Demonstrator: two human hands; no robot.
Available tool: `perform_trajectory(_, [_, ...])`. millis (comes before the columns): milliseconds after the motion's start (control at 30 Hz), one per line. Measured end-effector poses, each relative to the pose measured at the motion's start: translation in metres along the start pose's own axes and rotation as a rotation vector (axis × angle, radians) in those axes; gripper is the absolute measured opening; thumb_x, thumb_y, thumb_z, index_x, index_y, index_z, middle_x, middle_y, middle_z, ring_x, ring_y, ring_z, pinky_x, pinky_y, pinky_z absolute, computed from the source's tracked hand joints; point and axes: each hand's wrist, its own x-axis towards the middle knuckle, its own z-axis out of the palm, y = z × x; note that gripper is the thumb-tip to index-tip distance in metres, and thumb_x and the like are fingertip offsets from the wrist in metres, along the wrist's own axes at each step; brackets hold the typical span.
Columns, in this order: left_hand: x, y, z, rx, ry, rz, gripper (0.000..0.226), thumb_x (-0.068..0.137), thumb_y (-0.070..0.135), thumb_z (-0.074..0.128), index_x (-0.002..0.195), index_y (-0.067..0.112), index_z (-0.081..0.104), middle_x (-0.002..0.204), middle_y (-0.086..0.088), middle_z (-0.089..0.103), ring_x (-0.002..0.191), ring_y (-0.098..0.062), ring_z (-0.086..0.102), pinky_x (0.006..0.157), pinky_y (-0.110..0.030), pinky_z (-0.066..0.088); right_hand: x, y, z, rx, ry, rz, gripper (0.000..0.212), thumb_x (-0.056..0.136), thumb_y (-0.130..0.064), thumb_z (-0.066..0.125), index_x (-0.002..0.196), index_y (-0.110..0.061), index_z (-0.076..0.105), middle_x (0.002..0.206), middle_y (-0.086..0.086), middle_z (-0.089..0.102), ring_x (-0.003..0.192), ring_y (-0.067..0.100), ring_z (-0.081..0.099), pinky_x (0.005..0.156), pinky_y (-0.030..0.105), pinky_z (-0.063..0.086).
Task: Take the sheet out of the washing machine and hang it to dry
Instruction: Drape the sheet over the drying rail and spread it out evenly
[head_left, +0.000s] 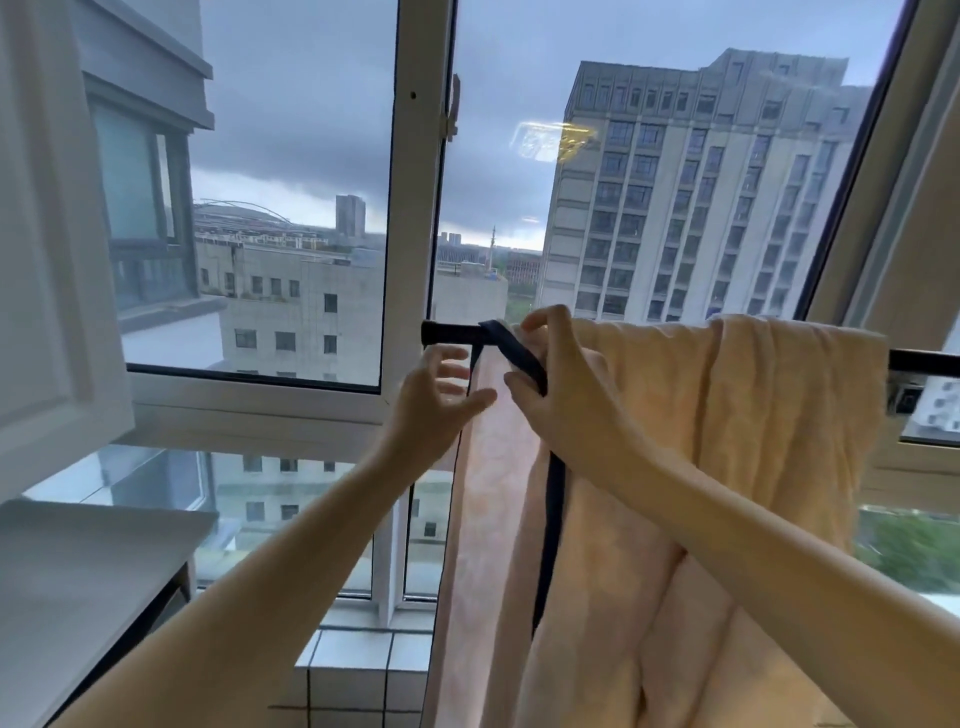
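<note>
I have the sheet (727, 441) out of the machine and draped over the black rod (449, 332) in front of the window (410, 208), with most of its length hanging on my side in thick folds. My right grip (566, 395) pinches the dark edging (550, 519) just below the rod, where that band crosses over the top. My left grip (431, 410) is spread, fingers straight, right at the sheet's left edge; I cannot tell whether the fingertips touch the cloth.

What worries me is how near the edging sits to the rod's bare left end. If I tug it further left to flatten it, the corner could slide off the end and take the wet weight with it onto the tiled sill (358, 670). The cloth also looks uneven across the rod. If far more hangs on my side than behind, letting go of the edging could let the whole sheet creep down towards me. Towards the right it is bunched, and I judge that layers left like that would dry slowly.
</note>
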Motion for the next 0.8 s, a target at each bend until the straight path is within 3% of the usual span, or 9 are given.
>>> perform_trajectory(100, [0.011,-0.002,0.004,-0.078,-0.011,-0.017,0.012,0.090,0.021,0.066,0.093,0.009,0.067,0.082,-0.001,0.072,0.070,-0.021,0.068,0.064,-0.029,0.058,0.000,-0.002,-0.003,-0.322,0.015,-0.101,0.038,0.083,0.004,0.065,0.112,-0.008,0.044,0.097,0.008,0.055,0.067,0.015,0.056,0.056,0.022,0.051])
perform_trajectory(167, [0.017,-0.006,0.000,-0.359,-0.015,-0.143,0.016,0.093,0.023,0.062,0.085,0.011,0.069,0.071,-0.001,0.072,0.067,-0.023,0.070,0.059,-0.031,0.056,0.004,-0.005,-0.010,-0.498,0.012,-0.141,0.033,0.077,0.007,0.068,0.102,-0.007,0.053,0.096,0.010,0.050,0.068,0.016,0.052,0.056,0.025,0.048])
perform_trajectory(267, [0.028,-0.012,-0.009,-0.617,-0.088,-0.292,0.023,0.094,0.028,0.060,0.087,0.008,0.068,0.066,0.000,0.069,0.062,-0.018,0.069,0.066,-0.038,0.060,0.011,-0.009,-0.020,-0.522,-0.014,-0.154,0.012,0.085,-0.009,0.069,0.094,-0.007,0.061,0.090,0.005,0.057,0.068,0.015,0.056,0.062,0.025,0.052])
perform_trajectory(333, [0.035,-0.016,-0.010,-0.652,-0.159,-0.345,0.028,0.093,0.034,0.061,0.084,0.009,0.067,0.065,-0.001,0.066,0.059,-0.017,0.066,0.065,-0.036,0.058,0.019,-0.012,-0.020,-0.459,0.015,-0.091,0.018,0.092,-0.028,0.063,0.088,-0.010,0.066,0.077,-0.002,0.061,0.062,0.011,0.056,0.059,0.016,0.046])
perform_trajectory(467, [0.032,-0.026,0.002,-0.538,-0.179,-0.448,0.026,0.089,0.038,0.066,0.086,0.012,0.071,0.067,0.000,0.065,0.057,-0.014,0.061,0.060,-0.029,0.054,0.024,-0.011,-0.005,-0.459,0.081,0.052,0.031,0.097,-0.035,0.056,0.083,-0.010,0.066,0.066,-0.003,0.060,0.056,0.008,0.053,0.055,0.016,0.041])
perform_trajectory(633, [-0.019,-0.059,0.015,-0.279,-0.217,-0.268,0.025,0.092,0.016,0.065,0.067,0.012,0.065,0.052,0.006,0.057,0.045,-0.005,0.051,0.047,-0.017,0.043,-0.023,-0.014,0.021,-0.460,-0.005,0.136,0.011,0.096,-0.011,0.054,0.106,-0.008,0.053,0.068,-0.002,0.054,0.051,0.009,0.052,0.046,0.026,0.046])
perform_trajectory(700, [-0.042,-0.078,0.015,-0.227,-0.235,-0.263,0.027,0.092,0.015,0.064,0.068,0.002,0.066,0.056,-0.005,0.057,0.048,-0.007,0.049,0.049,-0.022,0.044,-0.050,-0.011,0.034,-0.472,-0.105,0.278,0.010,0.095,-0.011,0.054,0.104,-0.010,0.052,0.066,-0.003,0.049,0.053,0.010,0.049,0.044,0.021,0.035])
perform_trajectory(800, [-0.072,-0.104,0.011,-0.204,-0.308,-0.279,0.034,0.094,0.017,0.061,0.084,-0.016,0.065,0.079,-0.033,0.064,0.063,-0.034,0.058,0.065,-0.046,0.052,-0.097,-0.009,0.052,-0.327,-0.248,0.509,0.002,0.097,-0.013,0.050,0.096,-0.012,0.053,0.070,-0.006,0.048,0.061,0.014,0.053,0.049,0.017,0.034])
